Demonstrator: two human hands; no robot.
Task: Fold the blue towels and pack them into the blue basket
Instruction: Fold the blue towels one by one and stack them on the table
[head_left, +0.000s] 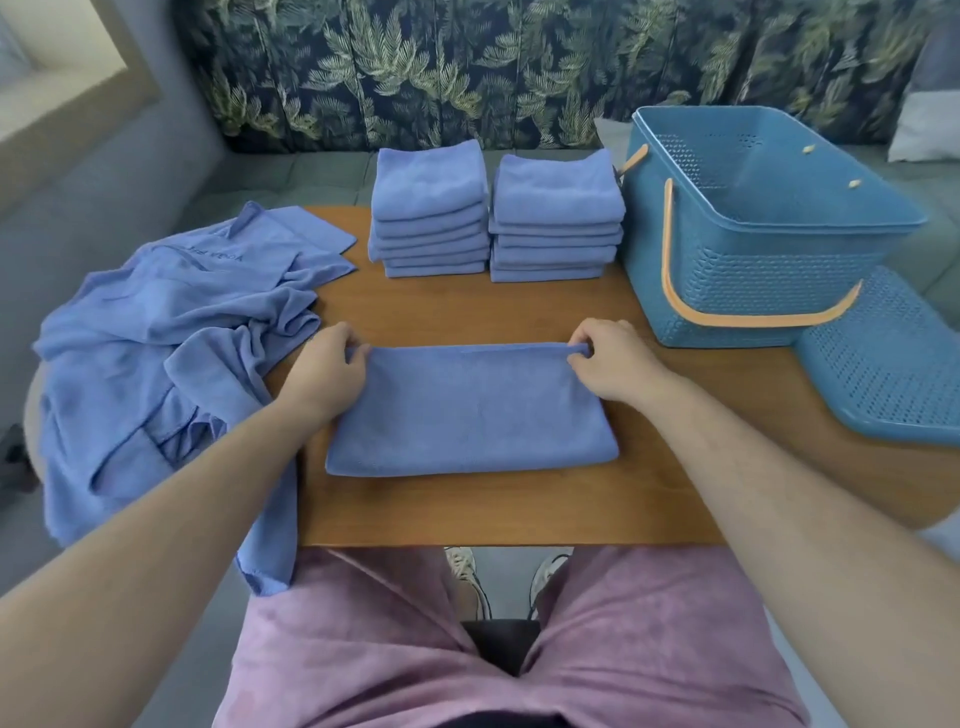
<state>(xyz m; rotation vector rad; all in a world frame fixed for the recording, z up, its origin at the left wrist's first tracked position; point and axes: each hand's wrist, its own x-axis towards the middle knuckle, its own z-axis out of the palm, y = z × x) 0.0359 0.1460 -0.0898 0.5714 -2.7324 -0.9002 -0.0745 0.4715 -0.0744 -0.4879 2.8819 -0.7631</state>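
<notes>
- The folded towel (470, 415) lies flat in the middle of the table (519, 504), nearer the front edge, as a wide rectangle with its long sides parallel to that edge.
- The left hand (332, 369) pinches the towel's far left corner, fingers curled over the cloth edge.
- The right hand (613, 364) pinches the far right corner the same way, thumb and forefinger closed on the hem.
- Behind it, at the table's far edge, stand two stacks of folded towels side by side: the left stack (428, 208) and the right stack (556, 218), just beside each other.
- A loose pile of unfolded towels (171, 332) covers the left edge and hangs down past the front left corner.
- The blue basket (753, 291) sits at the far right corner, upright, mouth open, its orange handle (675, 291) dropped down against the near wall.
- A perforated blue lid (893, 364) lies at the right edge, touching the basket's base.
- Below the front edge show pink shorts (363, 649) and pale shoes (462, 564).
- A leaf-print fabric (467, 67) backs the scene.
</notes>
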